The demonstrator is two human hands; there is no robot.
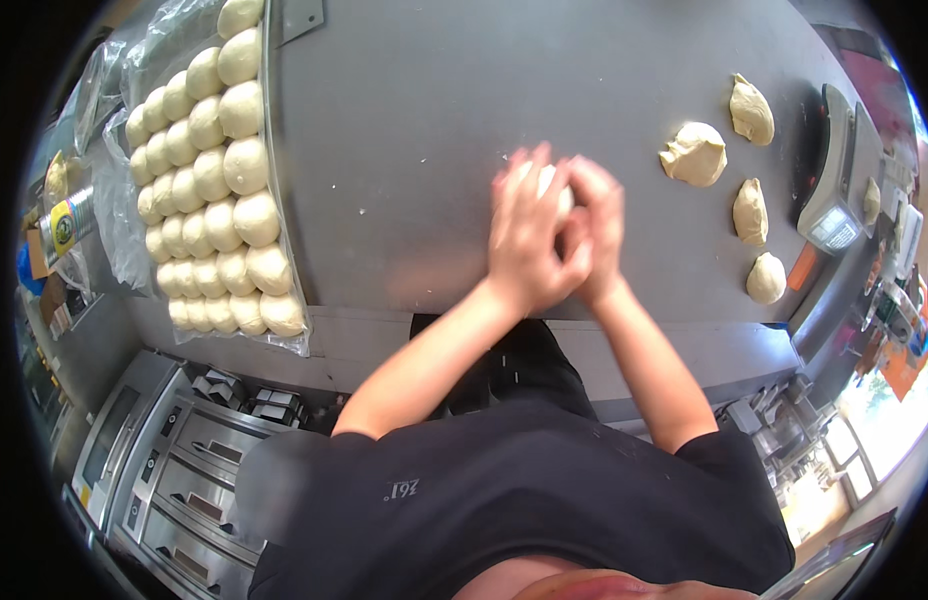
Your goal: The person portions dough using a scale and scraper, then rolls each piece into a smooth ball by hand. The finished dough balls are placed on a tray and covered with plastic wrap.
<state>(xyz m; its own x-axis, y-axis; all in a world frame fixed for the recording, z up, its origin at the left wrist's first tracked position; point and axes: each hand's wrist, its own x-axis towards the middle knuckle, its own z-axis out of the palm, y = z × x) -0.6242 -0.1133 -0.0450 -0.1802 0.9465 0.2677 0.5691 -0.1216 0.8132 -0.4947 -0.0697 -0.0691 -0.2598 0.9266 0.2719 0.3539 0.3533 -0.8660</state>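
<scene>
My left hand (pixel 530 240) and my right hand (pixel 599 225) are cupped together, slightly blurred, around a piece of pale dough (pixel 560 196) that shows between the fingers. They are over the metal worktop (pixel 449 97). To the right lie several loose dough pieces: a large one with a ragged edge (pixel 695 155), a folded one farther back (pixel 752 111), an oblong one (pixel 750 211) and a rounder one (pixel 766 278). On the left, smooth dough balls (pixel 246 165) sit close together in rows on a plastic-lined tray (pixel 299 319).
A digital scale (pixel 831 187) stands at the right, with a small dough piece (pixel 872 201) on its far side. An orange object (pixel 801 266) is beside it. A metal scraper (pixel 300 19) lies at the back left. A tin can (pixel 68 225) stands beyond the plastic sheeting (pixel 123 210).
</scene>
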